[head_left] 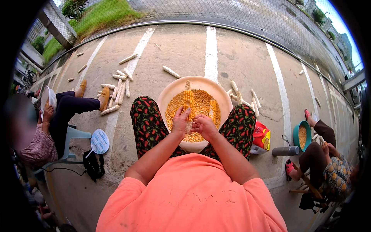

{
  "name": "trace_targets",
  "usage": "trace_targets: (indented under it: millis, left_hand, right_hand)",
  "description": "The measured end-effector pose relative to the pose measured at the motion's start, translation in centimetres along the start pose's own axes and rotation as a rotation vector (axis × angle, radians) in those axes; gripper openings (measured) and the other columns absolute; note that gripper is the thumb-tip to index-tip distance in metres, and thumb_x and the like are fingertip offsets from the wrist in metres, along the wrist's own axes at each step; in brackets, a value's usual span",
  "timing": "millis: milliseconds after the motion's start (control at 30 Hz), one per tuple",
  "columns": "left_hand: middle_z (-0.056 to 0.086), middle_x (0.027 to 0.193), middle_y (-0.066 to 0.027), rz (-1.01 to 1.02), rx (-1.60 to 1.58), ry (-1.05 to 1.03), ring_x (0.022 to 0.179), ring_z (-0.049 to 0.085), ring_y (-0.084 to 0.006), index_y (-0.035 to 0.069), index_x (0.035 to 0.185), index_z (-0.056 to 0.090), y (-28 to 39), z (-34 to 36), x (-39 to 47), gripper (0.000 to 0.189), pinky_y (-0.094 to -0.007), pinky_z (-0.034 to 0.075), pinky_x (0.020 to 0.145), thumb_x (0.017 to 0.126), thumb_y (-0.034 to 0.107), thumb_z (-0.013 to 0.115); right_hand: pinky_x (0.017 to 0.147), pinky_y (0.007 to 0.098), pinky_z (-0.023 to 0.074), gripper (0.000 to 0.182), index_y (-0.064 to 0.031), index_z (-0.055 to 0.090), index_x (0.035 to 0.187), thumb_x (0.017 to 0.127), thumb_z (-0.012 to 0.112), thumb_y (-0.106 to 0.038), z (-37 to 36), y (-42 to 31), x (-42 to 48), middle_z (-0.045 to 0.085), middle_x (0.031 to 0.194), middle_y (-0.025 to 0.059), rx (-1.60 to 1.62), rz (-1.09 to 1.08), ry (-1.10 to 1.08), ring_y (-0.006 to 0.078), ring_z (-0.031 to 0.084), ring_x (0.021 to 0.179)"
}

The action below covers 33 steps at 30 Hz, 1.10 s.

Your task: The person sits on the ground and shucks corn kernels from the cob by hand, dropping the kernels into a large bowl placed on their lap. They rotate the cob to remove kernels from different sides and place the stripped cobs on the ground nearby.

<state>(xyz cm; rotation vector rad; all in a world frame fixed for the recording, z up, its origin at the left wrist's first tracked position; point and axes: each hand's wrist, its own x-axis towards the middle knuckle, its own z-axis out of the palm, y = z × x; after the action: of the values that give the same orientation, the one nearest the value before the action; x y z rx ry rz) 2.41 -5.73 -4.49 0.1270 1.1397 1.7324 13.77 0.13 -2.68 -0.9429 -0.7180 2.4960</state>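
A pale round basin [200, 80] rests between my knees, with a layer of loose yellow corn kernels [174, 101] in it. My left hand [180, 121] grips a partly shelled corn cob [189, 100] over the basin. The cob is bare at its far tip and near end, with kernels still around its middle. Beside the near part of this cob, my right hand [205, 126] has its fingers curled; whether they grip it is unclear. Another partly shelled cob [213, 111] lies on the kernels at the basin's right.
Stripped cobs [118, 92] are strewn on the concrete at left, others [237, 91] at right. A red and yellow bag [261, 137] and a grey bottle [285, 151] stand and lie right of me. Seated people flank me, one near a teal basin [296, 136]. A chain-link fence [179, 11] runs ahead.
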Motion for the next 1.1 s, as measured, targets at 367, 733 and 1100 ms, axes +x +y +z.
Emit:
trace_targets:
  millis: [367, 733, 1100]
  left_hand:
    - [0.05, 0.099, -0.0089, 0.031, 0.186, 0.104, 0.083, 0.05, -0.013, -0.001, 0.127, 0.034, -0.2, 0.6, -0.3, 0.062, -0.0243, 0.044, 0.066, 0.078, 0.023, 0.064]
    - [0.053, 0.093, -0.003, 0.03, -0.065, 0.002, 0.083, 0.051, -0.0109, 0.003, 0.116, 0.045, 0.6, 0.1, 0.4, 0.038, -0.0248, 0.045, 0.068, 0.084, 0.022, 0.055]
    - [0.054, 0.101, -0.0029, 0.024, -0.067, -0.095, 0.091, 0.054, -0.015, 0.008, 0.111, 0.047, 2.6, 0.2, -0.5, 0.025, -0.0298, 0.044, 0.078, 0.09, 0.022, 0.044]
  right_hand:
    - [0.054, 0.0304, 0.0538, 0.006, -0.0043, 0.05, 0.078, 0.076, 0.056, -0.005, -0.2, 0.4, 0.2, 0.05, 0.066, 0.0029, -0.129, -0.029, 0.037, 0.0125, 0.053, 0.056]
    - [0.062, 0.0305, 0.0504, 0.013, -0.0052, 0.052, 0.082, 0.07, 0.05, -0.001, -0.2, -0.2, 0.1, 0.056, 0.075, 0.0042, -0.172, -0.091, 0.14, 0.015, 0.055, 0.069]
    - [0.066, 0.0329, 0.0515, 0.034, -0.0028, 0.049, 0.112, 0.084, 0.052, -0.023, 0.6, -0.6, -0.8, 0.059, 0.097, 0.0067, -0.238, 0.111, -0.203, 0.0159, 0.059, 0.079]
